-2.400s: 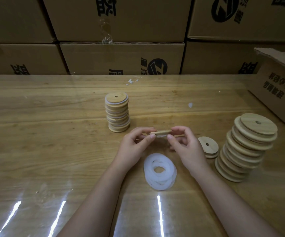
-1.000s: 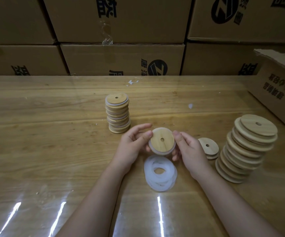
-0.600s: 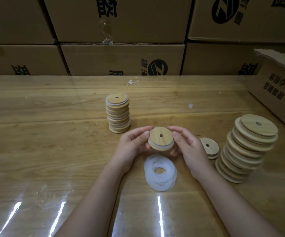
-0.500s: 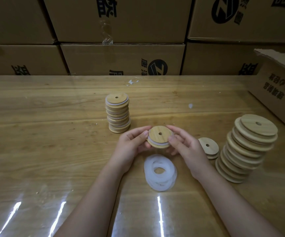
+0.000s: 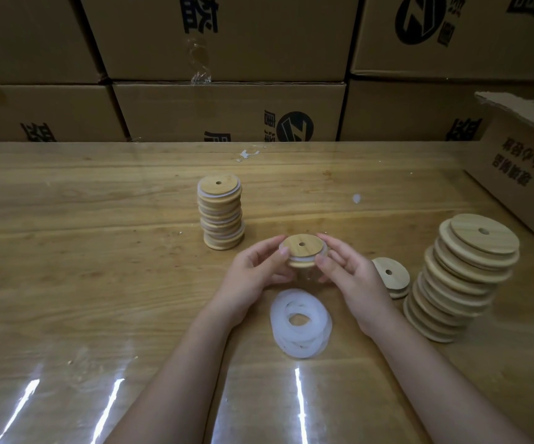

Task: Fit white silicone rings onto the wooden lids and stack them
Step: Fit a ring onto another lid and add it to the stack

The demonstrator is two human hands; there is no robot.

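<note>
Two hands pinch one wooden lid (image 5: 302, 248) by its rim, face up and level, its white silicone ring (image 5: 304, 261) seemingly seated. The finished stack (image 5: 221, 216) stands ahead-left, nearer my left hand (image 5: 253, 277) than my right hand (image 5: 352, 280); I'd carry with the left.

The lid (image 5: 302, 248) between my left hand (image 5: 253, 277) and my right hand (image 5: 352, 280) is pale honey wood with fine straight grain. A milky white ring (image 5: 294, 260) shows around it. The pile of rings (image 5: 307, 344) just below my hands is the same translucent white. The ringed stack (image 5: 222, 216) beyond my left hand is banded tan and white. The plain stack (image 5: 464, 277) past my right hand is tan all through. The table (image 5: 99, 267) is yellow-brown with long grain streaks. The boxes (image 5: 227, 36) far ahead of my hands are brown card with black print.
</note>
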